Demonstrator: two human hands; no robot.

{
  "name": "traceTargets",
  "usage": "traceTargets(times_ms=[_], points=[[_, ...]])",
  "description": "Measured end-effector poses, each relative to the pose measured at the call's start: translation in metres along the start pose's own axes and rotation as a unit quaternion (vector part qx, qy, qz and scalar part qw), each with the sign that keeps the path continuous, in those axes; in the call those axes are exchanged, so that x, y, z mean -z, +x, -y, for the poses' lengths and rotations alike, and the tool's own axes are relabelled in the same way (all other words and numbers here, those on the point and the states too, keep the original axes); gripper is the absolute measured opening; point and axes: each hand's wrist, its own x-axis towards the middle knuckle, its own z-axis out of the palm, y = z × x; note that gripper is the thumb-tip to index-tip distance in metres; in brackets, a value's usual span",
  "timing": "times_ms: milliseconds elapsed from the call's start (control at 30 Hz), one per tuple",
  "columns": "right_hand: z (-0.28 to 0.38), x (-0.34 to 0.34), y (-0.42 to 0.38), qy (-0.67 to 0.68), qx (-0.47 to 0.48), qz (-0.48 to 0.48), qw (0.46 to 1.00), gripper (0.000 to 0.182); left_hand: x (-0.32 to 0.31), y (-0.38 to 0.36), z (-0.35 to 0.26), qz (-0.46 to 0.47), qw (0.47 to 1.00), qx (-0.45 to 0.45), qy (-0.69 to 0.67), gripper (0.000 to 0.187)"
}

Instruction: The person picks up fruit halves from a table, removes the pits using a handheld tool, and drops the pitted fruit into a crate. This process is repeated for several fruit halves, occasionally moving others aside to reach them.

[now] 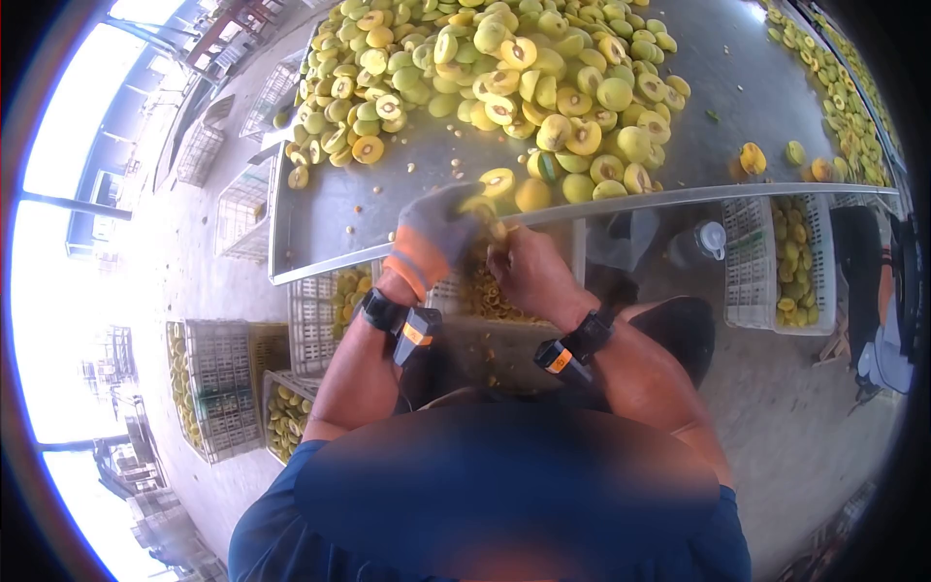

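My left hand (436, 228), in a grey and orange glove, is closed round a yellow-green fruit piece (485, 218) at the metal table's front edge. Close to its right, my bare right hand (531, 270) has its fingers curled near that fruit; what they grip, if anything, is too small to make out. A large heap of halved green-yellow fruit (504, 73), many with brown pits showing, lies on the metal table (330, 209) beyond my hands. Beneath my hands, under the table edge, a crate of fruit pieces (490, 296) is partly hidden.
Crates of fruit stand at the lower left (223, 388) and under the table's right side (752, 281). A clear jug with a white lid (700, 242) is below the edge. Another person's leg and shoe (878, 354) show at far right.
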Motion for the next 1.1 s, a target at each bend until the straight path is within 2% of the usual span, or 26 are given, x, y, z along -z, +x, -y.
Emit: traceTargets(times_ms=[100, 200, 300, 400, 500, 567, 633, 700, 733, 800, 867, 900, 933, 1000, 1033, 1100], points=[[0.002, 0.003, 0.0, -0.028, 0.008, 0.009, 1.0, 0.022, -0.003, -0.003, -0.002, -0.009, 1.0, 0.012, -0.011, 0.039], [0.002, 0.008, 0.001, -0.047, 0.014, 0.058, 0.997, 0.02, 0.002, -0.004, -0.006, 0.005, 1.0, 0.008, -0.007, 0.038], [-0.006, 0.005, 0.009, 0.004, -0.041, 0.158, 0.987, 0.022, 0.007, -0.003, -0.005, 0.027, 1.0, 0.005, 0.015, 0.037], [-0.024, -0.015, 0.002, 0.005, 0.024, 0.059, 0.998, 0.022, 0.01, -0.002, -0.007, 0.042, 0.999, 0.013, 0.012, 0.037], [-0.025, -0.01, 0.005, 0.045, 0.007, 0.107, 0.993, 0.019, 0.017, -0.009, -0.016, 0.057, 0.994, 0.048, -0.076, 0.036], [-0.021, -0.007, 0.008, 0.116, -0.022, 0.132, 0.984, 0.017, 0.014, -0.01, -0.008, 0.027, 0.993, -0.005, -0.113, 0.034], [-0.011, -0.001, 0.008, 0.181, -0.067, 0.183, 0.964, 0.017, -0.004, -0.011, 0.019, -0.043, 0.984, -0.138, -0.104, 0.031], [0.003, 0.012, 0.006, 0.236, -0.129, 0.251, 0.93, 0.017, -0.017, -0.018, 0.024, -0.078, 0.966, -0.029, -0.244, 0.031], [0.004, 0.012, 0.006, 0.219, -0.122, 0.248, 0.936, 0.019, -0.023, -0.021, 0.025, -0.095, 0.945, 0.025, -0.312, 0.031], [0.006, 0.006, 0.005, 0.185, -0.11, 0.241, 0.946, 0.023, -0.028, -0.019, 0.029, -0.132, 0.973, -0.042, -0.186, 0.03], [-0.01, -0.019, 0.002, 0.131, 0.05, 0.103, 0.985, 0.023, -0.033, -0.019, 0.025, -0.168, 0.979, -0.092, -0.068, 0.028], [-0.008, -0.023, 0.002, 0.101, 0.131, 0.03, 0.986, 0.023, -0.035, -0.02, 0.017, -0.186, 0.976, -0.11, -0.015, 0.028], [-0.009, -0.021, 0.001, 0.082, 0.111, 0.056, 0.989, 0.024, -0.037, -0.021, 0.014, -0.202, 0.971, -0.126, 0.039, 0.028], [-0.007, -0.012, 0.001, 0.042, 0.069, 0.103, 0.991, 0.025, -0.039, -0.02, 0.014, -0.203, 0.973, -0.111, 0.025, 0.029], [-0.011, -0.014, -0.001, 0.076, 0.071, 0.117, 0.988, 0.025, -0.04, -0.021, 0.014, -0.204, 0.974, -0.1, 0.018, 0.03], [-0.021, -0.022, 0.001, 0.142, 0.079, 0.144, 0.976, 0.025, -0.037, -0.023, 0.008, -0.201, 0.966, -0.138, 0.086, 0.03]])
